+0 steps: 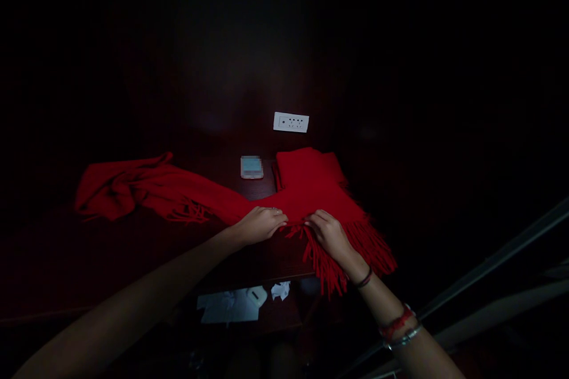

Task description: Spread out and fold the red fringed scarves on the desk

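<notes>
A red fringed scarf point(326, 189) lies across a dark table, its left part bunched up and its right part layered, with tassels hanging over the front edge. My left hand point(262, 224) pinches the scarf's near edge around the middle. Just to the right, my right hand point(328, 231) grips the same edge beside the tassels, fingers closed on the cloth. A short stretch of red edge runs between the two hands. My fingertips are partly hidden against the fabric.
A phone point(252, 167) with a lit screen lies behind the scarf. On the wall is a white socket panel point(291, 122). Below the table edge are pale sheets point(229, 306), a white object point(256, 295) and crumpled paper point(280, 291). The surroundings are very dark.
</notes>
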Available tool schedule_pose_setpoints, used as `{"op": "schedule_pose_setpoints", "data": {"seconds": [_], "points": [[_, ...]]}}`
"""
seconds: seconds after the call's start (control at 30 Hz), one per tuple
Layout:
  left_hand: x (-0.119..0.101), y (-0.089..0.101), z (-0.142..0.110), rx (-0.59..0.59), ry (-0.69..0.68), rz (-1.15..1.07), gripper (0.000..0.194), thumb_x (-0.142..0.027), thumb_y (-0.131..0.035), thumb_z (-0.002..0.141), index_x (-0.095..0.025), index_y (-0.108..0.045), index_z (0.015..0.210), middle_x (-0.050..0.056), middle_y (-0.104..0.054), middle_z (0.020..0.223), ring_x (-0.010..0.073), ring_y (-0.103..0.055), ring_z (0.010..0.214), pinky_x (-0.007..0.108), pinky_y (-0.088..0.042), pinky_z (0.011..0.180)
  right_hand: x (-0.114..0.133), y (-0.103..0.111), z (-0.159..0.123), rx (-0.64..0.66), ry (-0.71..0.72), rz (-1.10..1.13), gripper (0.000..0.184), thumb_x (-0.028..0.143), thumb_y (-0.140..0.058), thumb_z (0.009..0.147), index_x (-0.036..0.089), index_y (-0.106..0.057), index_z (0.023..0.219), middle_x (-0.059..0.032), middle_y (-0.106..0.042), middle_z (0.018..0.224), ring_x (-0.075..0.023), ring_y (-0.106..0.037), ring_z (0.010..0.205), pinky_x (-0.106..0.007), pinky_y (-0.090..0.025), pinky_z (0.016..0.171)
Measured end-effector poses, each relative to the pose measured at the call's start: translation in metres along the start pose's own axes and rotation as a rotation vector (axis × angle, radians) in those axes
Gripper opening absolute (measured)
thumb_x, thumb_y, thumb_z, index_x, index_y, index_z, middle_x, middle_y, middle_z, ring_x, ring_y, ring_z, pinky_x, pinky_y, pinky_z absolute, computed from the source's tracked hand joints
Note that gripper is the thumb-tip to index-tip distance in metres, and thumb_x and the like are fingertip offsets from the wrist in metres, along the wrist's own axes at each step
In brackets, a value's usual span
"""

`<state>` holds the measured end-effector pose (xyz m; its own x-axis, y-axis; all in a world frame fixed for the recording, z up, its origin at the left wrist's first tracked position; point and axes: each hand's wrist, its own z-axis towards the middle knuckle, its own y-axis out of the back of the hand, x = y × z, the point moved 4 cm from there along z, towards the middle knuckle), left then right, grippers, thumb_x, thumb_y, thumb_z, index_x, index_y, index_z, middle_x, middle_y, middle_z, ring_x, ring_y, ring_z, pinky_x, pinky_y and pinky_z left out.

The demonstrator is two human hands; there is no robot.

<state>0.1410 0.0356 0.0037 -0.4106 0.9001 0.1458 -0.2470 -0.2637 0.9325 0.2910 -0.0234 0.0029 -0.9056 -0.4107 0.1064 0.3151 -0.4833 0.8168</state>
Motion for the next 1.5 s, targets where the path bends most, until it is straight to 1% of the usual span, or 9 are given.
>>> {"op": "schedule_pose_setpoints", "data": {"seconds": [0.23,0.43,0.63,0.8,1.0,1.1,1.2,1.37,1.5], "points": [[-0.002,-0.002,0.002,-0.011,0.006,0.007,0.019,-0.015,-0.038,0.081,-0.017,-0.056,0.088,0.005,-0.06,0.083,0.0166,-0.056,0.077,0.024,-0.041,0.064,0.018,0.008,0.014,0.064,0.061,-0.054,0.025,0.031,-0.049,0.077,0.018,-0.053,0.098,-0.008,-0.055,0.089,-0.0183,-0.049,0.083,-0.032,-0.04,0.074],[-0.001,-0.002,0.002,-0.006,0.074,-0.001,0.018,-0.021,-0.035,0.085,-0.017,-0.052,0.091,0.005,-0.061,0.082,0.0168,-0.058,0.075,0.025,-0.041,0.064,0.017,-0.009,0.021,0.054,0.03,0.003,0.017,0.024,-0.042,0.082,0.017,-0.055,0.075,-0.0043,-0.054,0.071,-0.0147,-0.049,0.069,-0.026,-0.039,0.066],[0.0,0.004,0.003,0.024,0.127,0.014,0.019,-0.027,-0.033,0.087,-0.017,-0.049,0.087,0.004,-0.06,0.075,0.0171,-0.058,0.069,0.024,-0.041,0.058,0.013,-0.013,0.017,0.011,0.009,0.064,0.019,0.024,-0.038,0.084,0.016,-0.054,0.077,-0.0046,-0.054,0.073,-0.0144,-0.049,0.07,-0.025,-0.039,0.066],[0.001,0.003,0.003,0.009,0.118,0.003,0.019,-0.026,-0.032,0.087,-0.017,-0.048,0.085,0.004,-0.059,0.077,0.0162,-0.058,0.071,0.023,-0.041,0.059,0.02,-0.009,0.019,0.013,0.056,0.006,0.021,0.033,-0.046,0.08,0.018,-0.054,0.09,-0.0065,-0.055,0.083,-0.0175,-0.048,0.08,-0.03,-0.038,0.072],[0.003,0.01,0.002,-0.008,0.074,0.046,0.016,-0.03,-0.039,0.084,-0.017,-0.049,0.087,0.004,-0.057,0.084,0.0159,-0.056,0.076,0.023,-0.041,0.061,0.019,-0.01,0.019,0.012,0.046,-0.121,0.019,0.025,-0.04,0.083,0.018,-0.057,0.076,-0.0051,-0.054,0.073,-0.0168,-0.047,0.072,-0.028,-0.034,0.067],[0.008,0.018,-0.002,-0.022,0.057,0.086,0.014,-0.028,-0.043,0.082,-0.018,-0.051,0.087,0.004,-0.054,0.091,0.0154,-0.055,0.077,0.022,-0.041,0.061,0.017,-0.008,0.018,-0.02,0.011,-0.124,0.019,0.025,-0.04,0.083,0.018,-0.058,0.077,-0.0053,-0.055,0.073,-0.0167,-0.047,0.072,-0.028,-0.033,0.066],[0.015,0.021,-0.006,-0.009,0.064,0.081,0.015,-0.027,-0.04,0.084,-0.018,-0.053,0.085,0.003,-0.054,0.086,0.0149,-0.054,0.074,0.022,-0.041,0.06,0.018,-0.007,0.018,-0.014,0.0,-0.119,0.022,0.026,-0.039,0.084,0.018,-0.058,0.079,-0.0055,-0.056,0.073,-0.017,-0.047,0.072,-0.029,-0.033,0.066],[0.017,0.019,-0.007,-0.008,0.043,0.056,0.017,-0.027,-0.04,0.084,-0.018,-0.055,0.084,0.003,-0.056,0.084,0.0144,-0.055,0.072,0.022,-0.04,0.059,0.024,-0.002,0.022,-0.061,0.041,-0.035,0.031,0.037,-0.046,0.078,0.017,-0.053,0.101,-0.0076,-0.057,0.09,-0.0187,-0.048,0.084,-0.03,-0.034,0.073],[0.017,0.018,-0.006,-0.009,0.042,0.058,0.018,-0.027,-0.038,0.084,-0.018,-0.055,0.085,0.003,-0.056,0.083,0.0138,-0.054,0.072,0.022,-0.04,0.06,0.032,-0.005,0.027,0.024,0.095,-0.033,0.026,0.035,-0.046,0.079,0.017,-0.057,0.094,-0.0061,-0.059,0.084,-0.0171,-0.049,0.081,-0.029,-0.033,0.073]]}}
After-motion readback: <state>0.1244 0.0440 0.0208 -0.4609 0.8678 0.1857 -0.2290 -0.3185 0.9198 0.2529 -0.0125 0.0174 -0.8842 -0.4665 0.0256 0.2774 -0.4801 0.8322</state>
